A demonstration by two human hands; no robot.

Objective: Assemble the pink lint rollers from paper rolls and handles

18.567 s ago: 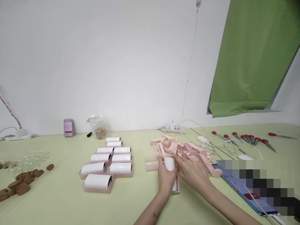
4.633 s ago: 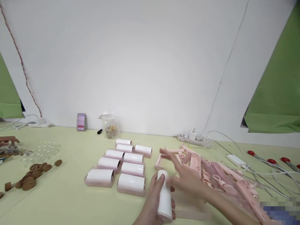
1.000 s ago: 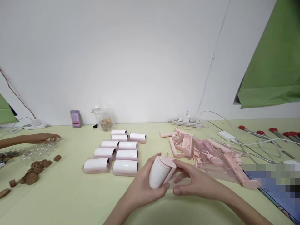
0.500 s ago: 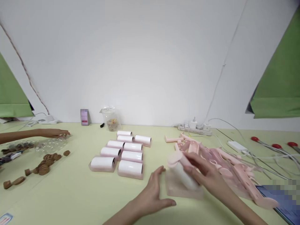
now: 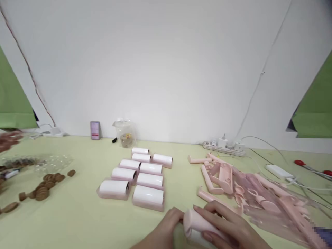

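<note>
A pink-and-white roller (image 5: 193, 221), a white cylinder partly under a pink cover with a rounded end, lies at the bottom of the view. My right hand (image 5: 230, 224) is wrapped over it from the right, fingers on the pink part and thumb along the white side. My left hand (image 5: 166, 230) has its fingers curled against the roller's left end; its thumb is hidden. To the left, several white rolls (image 5: 149, 197) rest in pinkish see-through cases in two columns. Right of my hands lies a heap of pink plastic parts (image 5: 225, 178), with handles and round-ended pieces.
Brown wooden pieces (image 5: 43, 193) and clear plastic (image 5: 53, 164) lie at left. Along the wall stand a phone-like box (image 5: 94, 130), a bag-wrapped tub (image 5: 126, 133) and a power strip (image 5: 224, 148). A white adapter (image 5: 278, 172) and cables lie at right.
My right hand has brought the roller lower and nearer to me. My left hand, spread and apart before, has closed in against it. The other person's hand at left has drawn back.
</note>
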